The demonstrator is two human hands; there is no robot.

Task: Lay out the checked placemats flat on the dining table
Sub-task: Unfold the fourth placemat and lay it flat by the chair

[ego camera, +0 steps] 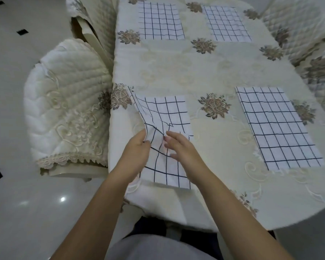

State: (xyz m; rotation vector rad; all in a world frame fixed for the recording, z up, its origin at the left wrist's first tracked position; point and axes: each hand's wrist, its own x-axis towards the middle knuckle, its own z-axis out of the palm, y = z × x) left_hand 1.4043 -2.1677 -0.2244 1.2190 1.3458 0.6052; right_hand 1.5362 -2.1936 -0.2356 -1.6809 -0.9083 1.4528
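Note:
A white placemat with a dark grid [165, 117] lies rumpled at the near left of the dining table [210, 76], its left edge lifted and folded. My left hand [137, 149] pinches that raised left edge. My right hand [178, 145] rests on the middle of the mat with fingers spread. Three more checked placemats lie flat: one at the near right [278, 126], one at the far left [160, 20], one at the far right [226, 23].
The table wears a cream cloth with embroidered brown flowers [214, 106]. A quilted cream chair [68, 113] stands close at the left, another chair [94, 21] behind it. More quilted chairs [311, 45] line the right side. Glossy tiled floor [23, 203] lies left.

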